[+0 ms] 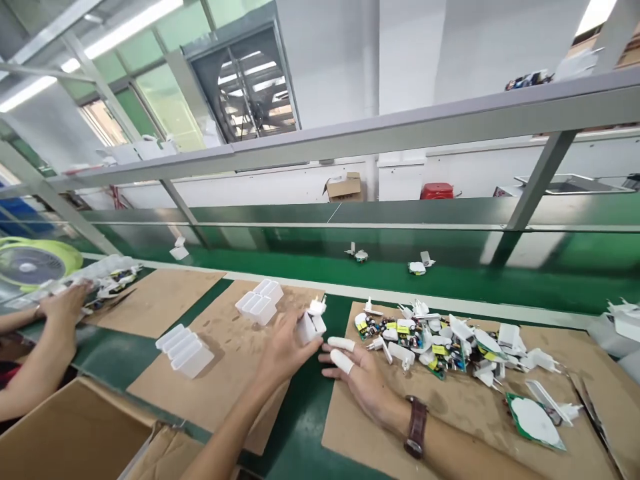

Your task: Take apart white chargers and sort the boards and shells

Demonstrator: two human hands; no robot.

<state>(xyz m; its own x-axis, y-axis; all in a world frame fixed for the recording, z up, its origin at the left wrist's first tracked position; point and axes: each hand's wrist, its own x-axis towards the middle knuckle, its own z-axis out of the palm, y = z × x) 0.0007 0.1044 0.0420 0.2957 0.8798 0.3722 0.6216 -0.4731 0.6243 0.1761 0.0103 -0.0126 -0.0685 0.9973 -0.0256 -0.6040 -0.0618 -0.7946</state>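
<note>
1. At your bench's (307, 420) near left corner stands a cardboard box (75, 433), its top gaping.
2. Your right hand (367, 383), a brown watch (415, 427) on its wrist, is over the left edge of the right-hand cardboard sheet (440, 413). Its grip is loose, fingers apart, holding nothing; two fingers wear white covers (341, 362).
3. Near that sheet's right edge lie a loose circuit board (535, 421) and tweezers (593, 413).
4. Your left hand (283, 347) is above the right edge of the middle cardboard sheet (235, 400). Its grip is closed around a white case (311, 327), with a white plug (317, 305) at the case's top; you cannot tell how far in it sits.
5. One group of white cases (185, 350) is by the middle sheet's left edge, another (259, 301) by its far edge.
6. A heap of circuit boards and plugs (440, 340) spreads along the right-hand sheet's far edge.
7. To your left, a co-worker's hand (65, 303) is at another heap of parts (113, 283), near a green fan (37, 261).
8. Beyond the bench's far edge, small parts (417, 268) lie on the green belt (300, 257).
</note>
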